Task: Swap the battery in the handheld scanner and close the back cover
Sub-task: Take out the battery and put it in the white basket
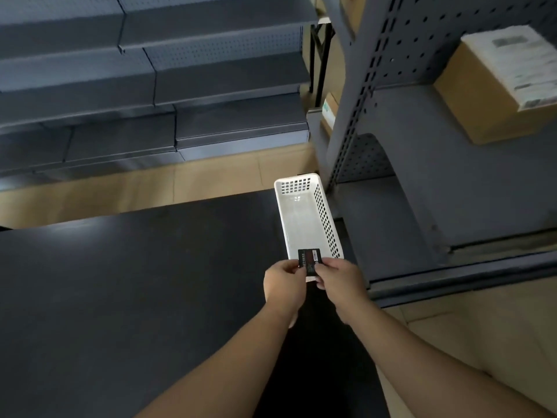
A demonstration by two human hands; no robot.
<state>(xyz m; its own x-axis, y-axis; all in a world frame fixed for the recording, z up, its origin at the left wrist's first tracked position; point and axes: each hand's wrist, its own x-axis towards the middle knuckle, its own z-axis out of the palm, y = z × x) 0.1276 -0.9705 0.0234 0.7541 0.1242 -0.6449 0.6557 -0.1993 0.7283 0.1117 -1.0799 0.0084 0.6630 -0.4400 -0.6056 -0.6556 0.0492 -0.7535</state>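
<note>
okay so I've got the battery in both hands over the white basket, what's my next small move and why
Probably release one hand and carry the battery toward the scanner. Both the left hand and right hand pinch it above the near end of the white basket, whose visible part looks empty, and no scanner is in view.

Both my arms reach out in front of me, bare up to past the elbows. They come close together at the wrists. My left hand is curled, with its thumb and fingers pinching something small. My right hand is right beside it and pinches the same small thing from the other side. The backs of both my hands face up at me.
</note>
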